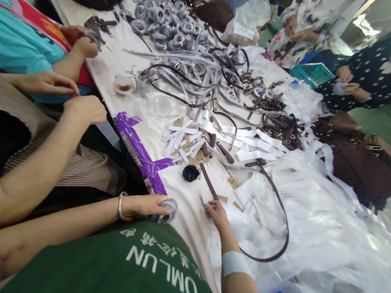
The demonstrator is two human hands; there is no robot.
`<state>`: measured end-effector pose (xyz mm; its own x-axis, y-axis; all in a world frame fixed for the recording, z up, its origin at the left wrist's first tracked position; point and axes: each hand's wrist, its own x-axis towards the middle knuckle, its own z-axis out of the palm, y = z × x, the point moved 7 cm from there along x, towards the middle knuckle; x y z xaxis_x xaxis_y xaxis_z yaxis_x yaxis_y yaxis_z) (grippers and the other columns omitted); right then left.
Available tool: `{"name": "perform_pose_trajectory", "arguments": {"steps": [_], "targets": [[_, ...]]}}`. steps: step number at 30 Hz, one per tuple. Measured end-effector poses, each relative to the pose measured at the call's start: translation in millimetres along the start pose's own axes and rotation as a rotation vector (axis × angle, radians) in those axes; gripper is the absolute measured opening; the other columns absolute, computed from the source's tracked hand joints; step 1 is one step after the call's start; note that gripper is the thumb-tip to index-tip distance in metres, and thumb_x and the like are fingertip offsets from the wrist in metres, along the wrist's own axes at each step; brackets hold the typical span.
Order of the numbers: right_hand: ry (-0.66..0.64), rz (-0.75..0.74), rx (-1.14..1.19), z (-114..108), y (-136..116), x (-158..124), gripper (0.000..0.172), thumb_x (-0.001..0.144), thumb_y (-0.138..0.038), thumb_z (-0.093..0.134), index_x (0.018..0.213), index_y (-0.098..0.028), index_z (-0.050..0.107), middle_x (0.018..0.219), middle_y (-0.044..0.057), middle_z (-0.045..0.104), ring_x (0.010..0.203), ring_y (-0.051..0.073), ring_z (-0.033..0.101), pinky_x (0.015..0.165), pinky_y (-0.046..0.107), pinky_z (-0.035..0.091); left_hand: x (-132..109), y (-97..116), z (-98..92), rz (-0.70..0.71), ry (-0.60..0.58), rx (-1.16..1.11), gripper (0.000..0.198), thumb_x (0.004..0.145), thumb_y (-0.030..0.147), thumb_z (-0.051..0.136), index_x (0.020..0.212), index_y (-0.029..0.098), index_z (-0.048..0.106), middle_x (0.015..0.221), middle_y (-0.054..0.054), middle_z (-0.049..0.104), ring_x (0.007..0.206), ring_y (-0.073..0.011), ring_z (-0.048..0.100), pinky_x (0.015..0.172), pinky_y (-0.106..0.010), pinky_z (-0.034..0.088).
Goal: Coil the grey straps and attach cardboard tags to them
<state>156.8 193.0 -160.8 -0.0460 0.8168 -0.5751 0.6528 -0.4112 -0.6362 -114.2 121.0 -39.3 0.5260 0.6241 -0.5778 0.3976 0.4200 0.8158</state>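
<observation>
Your green OMLUN tee (pixel 133 269) nearest; L hand (pixel 146 205) clamped on grey strap coil (pixel 168 212); R hand (pixel 215 214), fingers together on brown leather strap (pixel 208 180), its long axis running fwd-left from grip, R closer.

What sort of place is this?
Probably a bag-making workshop: a long work table covered with brown straps with metal fittings, coils of grey strap and fringed brown bags, with several people working around it.
</observation>
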Motion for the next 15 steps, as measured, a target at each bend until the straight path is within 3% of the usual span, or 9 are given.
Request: {"name": "perform_pose_trajectory", "arguments": {"steps": [5,15], "targets": [[-0.005,0.0,0.019,3,4,7,0.026,0.072,-0.031,0.071,0.084,-0.02,0.051,0.057,-0.004,0.06,0.049,0.012,0.059,0.05,0.024,0.045,-6,-3,3.7,0.025,0.007,-0.054,0.052,0.075,0.063,0.059,0.094,0.015,0.056,0.092,-0.004,0.062,0.083,-0.0184,0.055,0.077,-0.027,0.045],[-0.049,0.029,0.178,6,10,12,0.014,0.08,-0.024,0.063,0.079,-0.018,0.05,0.053,-0.006,0.058,0.045,0.011,0.057,0.046,0.023,0.048,-14,-11,-0.5,-0.004,0.092,-0.03,0.046,0.075,0.06,0.061,0.088,0.016,0.057,0.087,-0.003,0.062,0.079,-0.0178,0.055,0.074,-0.026,0.044]]}}
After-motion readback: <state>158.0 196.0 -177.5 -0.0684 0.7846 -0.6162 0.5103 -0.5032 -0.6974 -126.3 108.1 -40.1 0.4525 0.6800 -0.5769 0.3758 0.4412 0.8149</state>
